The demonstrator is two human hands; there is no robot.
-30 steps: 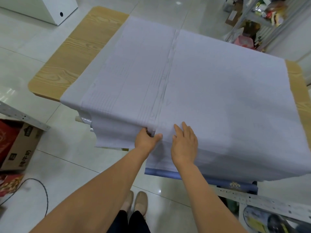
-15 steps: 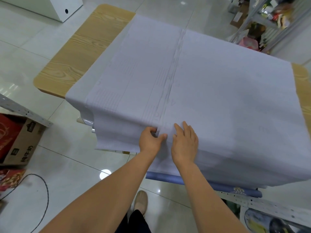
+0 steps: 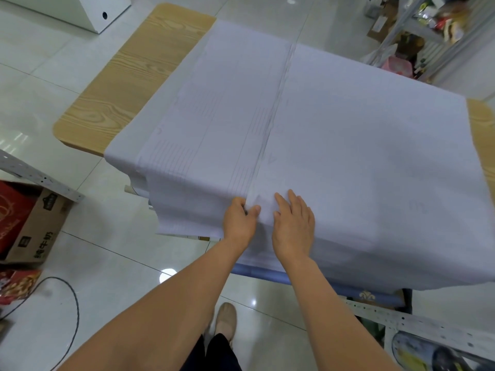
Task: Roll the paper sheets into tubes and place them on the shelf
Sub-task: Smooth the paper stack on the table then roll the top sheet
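Note:
Large white paper sheets (image 3: pixel 334 135) lie stacked in two overlapping piles over a wooden table (image 3: pixel 128 84), their near edges hanging over the table's front. My left hand (image 3: pixel 239 219) pinches the near corner of the right pile's sheet edge between thumb and curled fingers at the seam between the piles. Beside it, my right hand (image 3: pixel 293 223) lies flat on the right pile with its fingers straight. A metal shelf (image 3: pixel 417 33) with assorted goods stands at the far right.
A blue paper roll (image 3: pixel 265 271) lies under the table's near edge, over a perforated metal rail (image 3: pixel 417 322). A cardboard box (image 3: pixel 34 226) and a black cable (image 3: pixel 72 295) sit on the tiled floor at left. A white cabinet (image 3: pixel 88 9) stands at top left.
My left thumb and fingers have closed tighter on the sheet corner. The view has shifted slightly, and both hands stay at the same spot on the paper.

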